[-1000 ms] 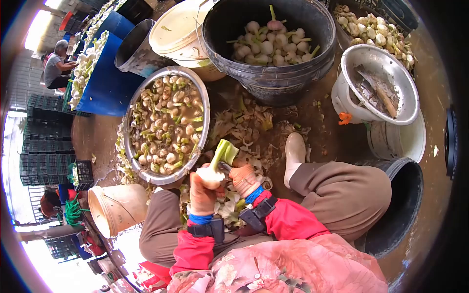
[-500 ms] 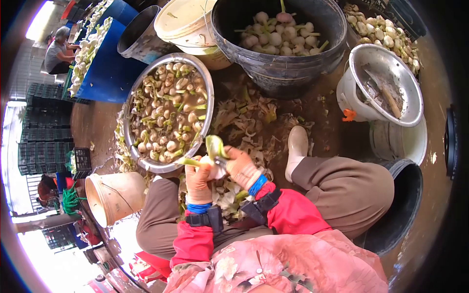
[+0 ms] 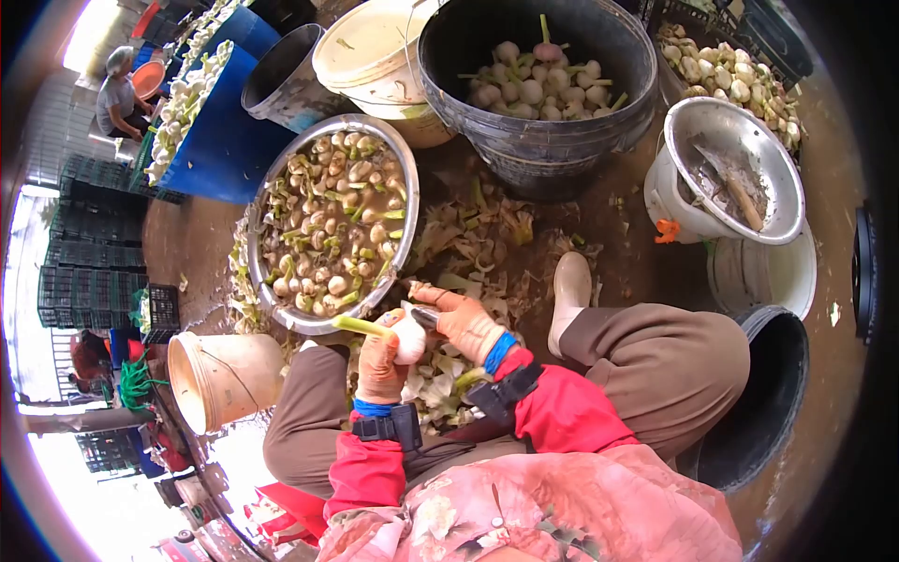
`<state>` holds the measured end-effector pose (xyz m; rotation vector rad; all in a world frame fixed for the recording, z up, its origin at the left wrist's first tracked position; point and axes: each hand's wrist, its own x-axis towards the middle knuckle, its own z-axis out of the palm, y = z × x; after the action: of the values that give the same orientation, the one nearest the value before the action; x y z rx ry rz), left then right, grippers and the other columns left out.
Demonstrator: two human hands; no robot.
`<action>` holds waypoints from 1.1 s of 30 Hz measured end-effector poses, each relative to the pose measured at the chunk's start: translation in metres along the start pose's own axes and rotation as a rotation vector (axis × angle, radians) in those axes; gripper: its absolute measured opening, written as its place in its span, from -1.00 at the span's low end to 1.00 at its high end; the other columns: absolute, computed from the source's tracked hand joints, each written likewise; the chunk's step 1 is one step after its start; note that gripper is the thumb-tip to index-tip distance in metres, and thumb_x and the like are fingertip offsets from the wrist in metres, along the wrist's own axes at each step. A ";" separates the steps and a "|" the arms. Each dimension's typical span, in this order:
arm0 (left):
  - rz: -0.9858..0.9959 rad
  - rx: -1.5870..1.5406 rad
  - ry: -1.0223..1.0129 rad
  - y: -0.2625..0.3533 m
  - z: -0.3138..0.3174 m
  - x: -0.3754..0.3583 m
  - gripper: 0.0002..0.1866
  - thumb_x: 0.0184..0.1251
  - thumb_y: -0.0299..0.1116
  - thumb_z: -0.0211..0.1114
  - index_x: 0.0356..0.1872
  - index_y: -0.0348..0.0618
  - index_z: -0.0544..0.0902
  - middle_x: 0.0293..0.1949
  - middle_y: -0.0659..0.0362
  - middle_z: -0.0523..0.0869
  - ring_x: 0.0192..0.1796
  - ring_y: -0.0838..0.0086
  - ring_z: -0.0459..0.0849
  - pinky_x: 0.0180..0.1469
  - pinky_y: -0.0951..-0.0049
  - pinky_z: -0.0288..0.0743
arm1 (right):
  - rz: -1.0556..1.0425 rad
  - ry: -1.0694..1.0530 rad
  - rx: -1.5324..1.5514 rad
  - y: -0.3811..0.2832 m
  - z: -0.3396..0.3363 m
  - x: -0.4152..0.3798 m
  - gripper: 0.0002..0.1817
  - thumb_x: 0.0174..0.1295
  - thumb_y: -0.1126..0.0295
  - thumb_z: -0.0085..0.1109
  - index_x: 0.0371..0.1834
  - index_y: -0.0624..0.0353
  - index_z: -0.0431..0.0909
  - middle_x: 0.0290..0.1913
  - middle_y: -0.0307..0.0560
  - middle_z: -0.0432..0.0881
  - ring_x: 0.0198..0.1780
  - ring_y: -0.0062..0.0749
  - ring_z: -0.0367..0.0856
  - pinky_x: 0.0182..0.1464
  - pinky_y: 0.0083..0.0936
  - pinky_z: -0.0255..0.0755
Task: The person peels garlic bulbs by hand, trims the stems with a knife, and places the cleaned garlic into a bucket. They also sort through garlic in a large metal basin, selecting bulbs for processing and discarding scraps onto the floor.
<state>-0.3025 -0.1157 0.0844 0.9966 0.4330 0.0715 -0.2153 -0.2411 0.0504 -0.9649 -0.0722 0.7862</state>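
My left hand (image 3: 379, 367), in an orange glove, is closed around a white garlic bulb (image 3: 410, 339) with a pale green stem stub pointing left. My right hand (image 3: 466, 326), gloved too, grips a small knife (image 3: 423, 316); its blade is close to the top of the bulb and its handle is mostly hidden by the fingers. Just beyond my hands stands a metal basin (image 3: 412, 234) of brownish water with many trimmed garlic bulbs. Peeled skins and leaves (image 3: 435, 384) lie between my legs, below the hands.
A large black bucket (image 3: 552, 150) of garlic bulbs stands ahead. To the right, a metal bowl (image 3: 791, 201) with a knife in it rests on a white bucket. A cream bucket (image 3: 234, 379) lies tilted at left. Another person (image 3: 117, 98) sits by blue bins at the far left.
The long leafy strip above the bulb is gone from my hands. The bulb shows whole and white now, and my right hand has drawn slightly away from it.
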 end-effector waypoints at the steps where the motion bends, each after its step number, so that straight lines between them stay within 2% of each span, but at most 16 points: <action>1: -0.020 0.068 -0.014 0.002 -0.001 0.002 -0.45 0.05 -0.19 0.39 0.00 -0.33 0.46 -0.16 0.17 0.59 -0.15 0.51 0.56 -0.09 0.56 0.44 | -0.035 0.046 0.132 0.004 0.006 0.002 -0.65 0.14 0.61 0.10 0.03 0.29 0.44 0.02 -0.17 0.52 0.08 -0.53 0.42 0.18 -0.62 0.24; 5: -0.036 0.189 0.265 0.002 -0.003 0.004 -0.70 0.23 -0.27 0.23 -0.17 -0.30 0.52 -0.18 0.10 0.60 -0.17 0.46 0.61 -0.14 0.50 0.52 | -0.230 0.139 0.000 -0.007 0.001 -0.005 -0.67 0.08 0.67 0.11 -0.04 0.28 0.48 -0.01 -0.16 0.54 0.05 -0.51 0.46 0.16 -0.64 0.27; 7: -0.071 0.067 0.304 0.004 -0.002 0.005 -0.78 0.26 -0.33 0.16 -0.21 -0.29 0.52 -0.14 0.06 0.60 -0.06 0.36 0.58 0.02 0.36 0.48 | -0.242 0.109 -0.016 -0.010 0.005 -0.008 -0.68 0.09 0.66 0.10 -0.05 0.23 0.48 -0.05 -0.18 0.55 0.00 -0.51 0.49 0.07 -0.61 0.36; 10: -0.082 -0.642 0.095 -0.008 -0.022 0.013 -0.76 0.15 -0.44 0.13 -0.16 -0.30 0.51 -0.03 0.00 0.57 0.10 0.15 0.47 0.19 0.08 0.31 | -0.118 0.011 0.506 -0.020 0.006 -0.010 -0.72 0.12 0.61 0.08 -0.07 0.17 0.49 -0.13 -0.17 0.54 -0.14 -0.53 0.53 -0.18 -0.61 0.45; 13: -0.097 -0.608 0.094 -0.005 -0.011 0.018 -0.70 0.21 -0.40 0.07 -0.06 -0.28 0.49 0.01 0.00 0.55 0.07 0.16 0.50 0.17 0.12 0.34 | -0.036 -0.066 0.647 -0.040 0.009 -0.014 -0.65 0.06 0.68 0.09 -0.04 0.28 0.45 -0.11 -0.07 0.51 -0.21 -0.36 0.55 -0.17 -0.49 0.46; 14: -0.162 -0.581 0.137 0.023 0.033 0.011 -0.85 0.23 -0.33 0.08 -0.34 -0.19 0.53 -0.10 0.03 0.60 0.01 0.15 0.53 0.06 0.08 0.40 | -0.032 -0.070 0.640 -0.045 0.012 -0.017 -0.65 0.06 0.68 0.09 -0.04 0.28 0.45 -0.11 -0.07 0.51 -0.21 -0.36 0.55 -0.17 -0.49 0.46; 16: -0.169 -0.603 0.067 0.010 0.014 0.019 -0.77 0.26 -0.25 0.08 -0.24 -0.21 0.52 -0.12 0.04 0.61 0.00 0.16 0.54 0.04 0.06 0.41 | -0.044 -0.135 0.251 -0.050 0.016 -0.023 -0.65 0.08 0.70 0.08 -0.02 0.30 0.43 -0.07 -0.07 0.50 -0.15 -0.41 0.53 -0.08 -0.50 0.44; 19: -0.179 -0.615 0.046 0.007 0.003 0.022 -0.59 0.27 -0.03 0.09 -0.12 -0.20 0.51 -0.16 0.04 0.62 -0.04 0.20 0.57 -0.06 0.03 0.47 | -0.291 -0.156 0.289 -0.045 0.021 -0.022 -0.70 0.11 0.66 0.09 -0.05 0.27 0.46 -0.03 -0.12 0.50 -0.11 -0.47 0.52 -0.06 -0.56 0.44; 20: -0.128 -0.604 0.211 0.009 0.001 0.020 -0.60 0.25 -0.03 0.11 -0.12 -0.16 0.52 -0.15 0.08 0.62 -0.05 0.20 0.58 -0.09 0.03 0.51 | -0.240 -0.121 0.399 -0.053 0.012 -0.025 -0.66 0.08 0.69 0.09 -0.03 0.28 0.44 -0.01 -0.11 0.48 -0.08 -0.49 0.50 -0.01 -0.57 0.42; 21: -0.080 -0.589 0.377 0.010 -0.002 0.017 -0.62 0.23 -0.03 0.14 -0.13 -0.13 0.53 -0.15 0.12 0.63 -0.06 0.20 0.58 -0.12 0.03 0.56 | -0.585 0.008 -0.101 -0.059 0.007 -0.023 -0.64 0.09 0.70 0.03 0.00 0.26 0.43 0.00 -0.08 0.47 -0.09 -0.44 0.51 0.02 -0.47 0.45; 23: -0.058 -0.691 0.306 0.013 -0.006 0.012 -0.64 0.26 -0.05 0.10 -0.14 -0.12 0.55 -0.17 0.06 0.63 -0.08 0.14 0.59 -0.17 0.05 0.59 | -0.287 -0.037 0.857 -0.054 -0.015 -0.011 -0.63 0.08 0.70 0.00 -0.01 0.25 0.43 -0.01 -0.06 0.47 -0.10 -0.38 0.52 0.02 -0.39 0.48; 25: -0.071 -0.727 0.185 0.018 -0.010 0.010 -0.60 0.28 -0.07 0.04 -0.11 -0.22 0.53 -0.16 -0.02 0.62 -0.05 0.08 0.58 -0.16 0.06 0.60 | -0.291 -0.037 0.866 -0.055 -0.028 -0.009 -0.67 0.07 0.68 0.02 -0.07 0.21 0.48 -0.08 -0.09 0.50 -0.11 -0.36 0.52 0.02 -0.38 0.48; 27: -0.088 -0.784 0.203 0.017 -0.014 0.009 -0.55 0.28 -0.07 0.01 -0.08 -0.30 0.50 -0.14 -0.08 0.61 -0.05 0.03 0.58 -0.16 0.07 0.61 | -0.150 -0.074 0.645 -0.037 -0.046 0.004 -0.69 0.06 0.63 0.08 -0.10 0.16 0.51 -0.08 -0.14 0.52 -0.10 -0.34 0.53 0.00 -0.39 0.46; 28: -0.068 -0.754 0.201 0.016 -0.014 0.009 -0.53 0.28 -0.06 0.01 -0.08 -0.32 0.49 -0.14 -0.09 0.61 -0.05 0.03 0.58 -0.16 0.07 0.61 | -0.282 0.118 0.052 -0.027 -0.032 0.001 -0.69 0.03 0.61 0.14 -0.10 0.16 0.51 -0.05 -0.18 0.52 -0.06 -0.32 0.53 0.02 -0.45 0.41; 29: -0.051 -0.722 0.198 0.014 -0.014 0.010 -0.51 0.28 -0.04 0.01 -0.07 -0.34 0.49 -0.14 -0.09 0.60 -0.05 0.02 0.58 -0.16 0.06 0.61 | -0.220 0.082 -0.400 -0.024 -0.027 0.000 -0.64 0.01 0.60 0.15 -0.05 0.19 0.49 -0.01 -0.16 0.52 0.01 -0.33 0.50 0.11 -0.51 0.33; 33: -0.165 -0.598 0.291 -0.008 -0.028 0.011 -0.54 0.28 0.01 0.02 -0.13 -0.25 0.51 -0.19 -0.04 0.63 -0.11 -0.03 0.59 -0.21 0.02 0.59 | -0.443 -0.069 -0.651 -0.010 0.006 -0.003 -0.49 -0.05 0.63 0.12 0.08 0.15 0.44 0.09 -0.05 0.46 0.14 -0.34 0.41 0.18 -0.51 0.25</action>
<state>-0.3043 -0.0952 0.0611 0.3580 0.7085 0.1871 -0.2142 -0.2418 0.0626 -1.4674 -0.6107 0.3786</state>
